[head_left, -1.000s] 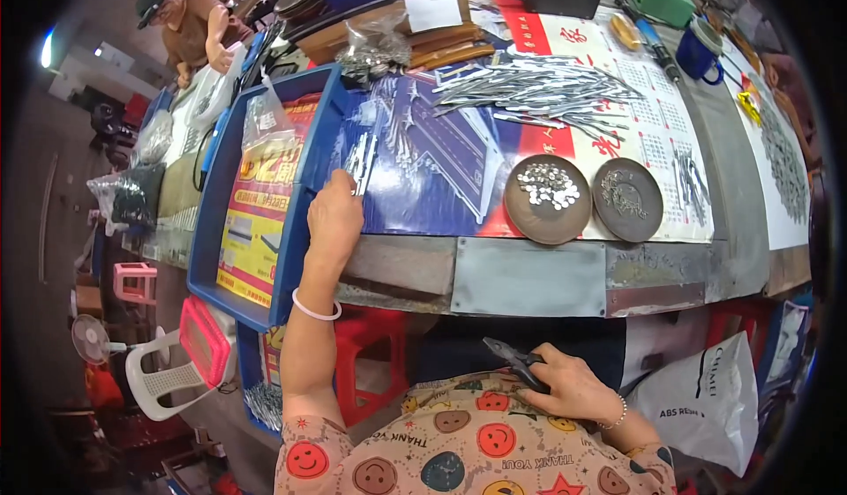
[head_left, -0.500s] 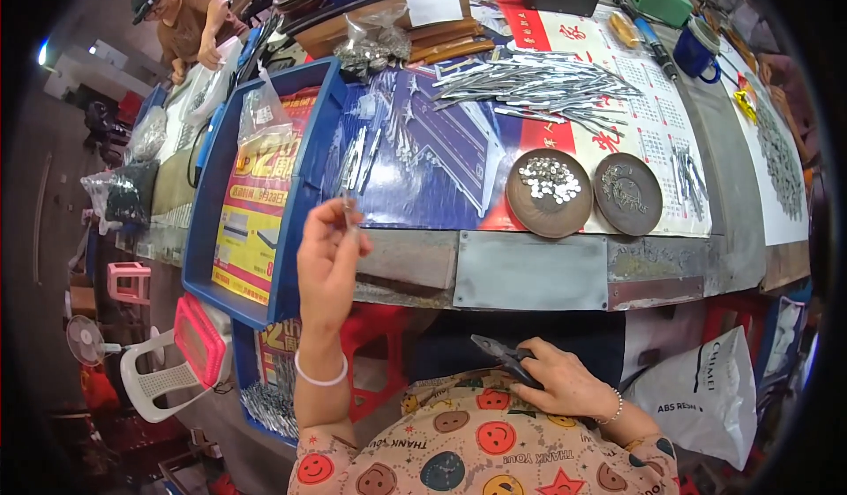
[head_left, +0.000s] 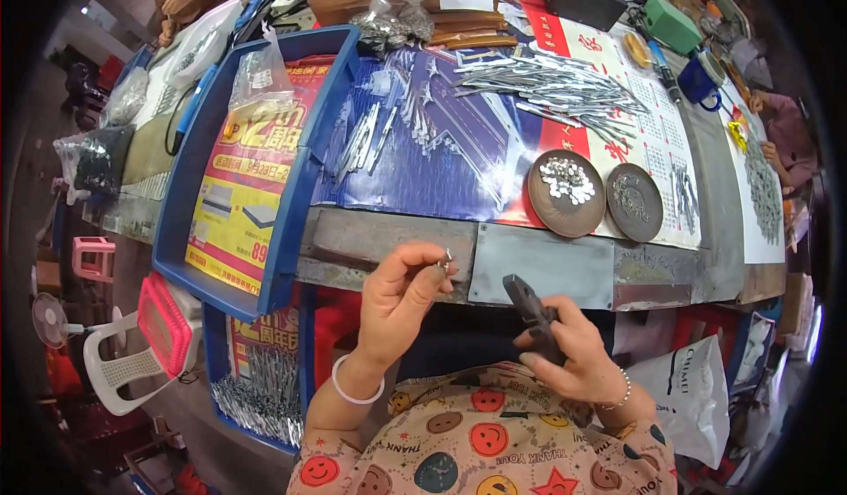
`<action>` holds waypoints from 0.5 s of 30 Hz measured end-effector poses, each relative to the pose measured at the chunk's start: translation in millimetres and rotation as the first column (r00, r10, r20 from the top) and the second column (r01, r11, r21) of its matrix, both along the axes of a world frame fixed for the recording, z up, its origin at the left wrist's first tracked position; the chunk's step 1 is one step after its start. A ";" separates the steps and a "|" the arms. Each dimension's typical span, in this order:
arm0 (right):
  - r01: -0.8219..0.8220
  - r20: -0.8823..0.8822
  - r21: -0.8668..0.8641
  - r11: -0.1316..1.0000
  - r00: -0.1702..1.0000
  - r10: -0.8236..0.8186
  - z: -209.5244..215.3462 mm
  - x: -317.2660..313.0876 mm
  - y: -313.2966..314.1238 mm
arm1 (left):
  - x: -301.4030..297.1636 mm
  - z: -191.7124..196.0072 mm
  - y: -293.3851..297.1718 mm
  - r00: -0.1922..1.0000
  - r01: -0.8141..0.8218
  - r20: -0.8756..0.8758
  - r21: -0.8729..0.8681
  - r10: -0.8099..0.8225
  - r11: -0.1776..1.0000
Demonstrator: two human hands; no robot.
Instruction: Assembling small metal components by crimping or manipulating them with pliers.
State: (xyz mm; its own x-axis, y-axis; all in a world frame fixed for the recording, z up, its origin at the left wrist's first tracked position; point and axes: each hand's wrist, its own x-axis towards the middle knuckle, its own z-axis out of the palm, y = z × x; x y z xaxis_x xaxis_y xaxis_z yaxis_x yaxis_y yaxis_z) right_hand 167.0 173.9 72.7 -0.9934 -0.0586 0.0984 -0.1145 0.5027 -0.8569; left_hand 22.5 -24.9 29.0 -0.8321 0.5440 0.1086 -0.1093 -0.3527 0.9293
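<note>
My left hand [head_left: 397,305] is at the table's front edge, thumb and fingertips pinched on a small shiny metal piece [head_left: 446,260]. Its exact kind is too small to make out. To its right, my right hand [head_left: 569,349] grips dark pliers [head_left: 533,317], jaws pointing up and slightly left; a gap separates them from the piece. Beyond lie a round brown dish [head_left: 549,218] of flat silver discs and a second brown dish [head_left: 648,225] of tiny metal parts. A big heap of thin metal strips [head_left: 556,89] lies farther back, and a smaller group of strips [head_left: 363,142] at left.
A long blue tray [head_left: 300,173] lined with printed paper stands at left, holding a clear bag [head_left: 262,80]. Below it, another blue tray holds many metal pieces [head_left: 260,398]. A blue mug [head_left: 701,80] stands at the right back. Other people work at the far left and right.
My left hand has moved right and nearer, from beside the blue tray to the table's front edge. My right hand has raised the pliers from my lap toward it. The view has shifted.
</note>
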 end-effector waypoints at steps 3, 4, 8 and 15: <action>0.059 -0.035 0.128 0.990 0.998 -0.055 7.7 -12.9 -2.3 | -11.4 -6.0 10.6 0.987 -0.005 -0.163 0.045 0.012 0.999; 0.061 -0.034 0.138 0.989 0.998 -0.057 9.7 -15.0 -3.2 | -14.4 -7.9 14.1 0.964 -0.001 -0.267 0.025 0.008 1.000; 0.079 -0.043 0.195 0.978 0.996 -0.072 14.9 -24.8 -1.9 | -16.4 -23.5 26.0 0.961 0.025 -0.277 0.051 -0.010 0.998; 0.057 -0.279 0.449 0.892 0.957 0.079 73.9 -34.9 5.4 | -17.4 -29.5 23.2 0.951 0.033 -0.308 0.094 -0.002 0.995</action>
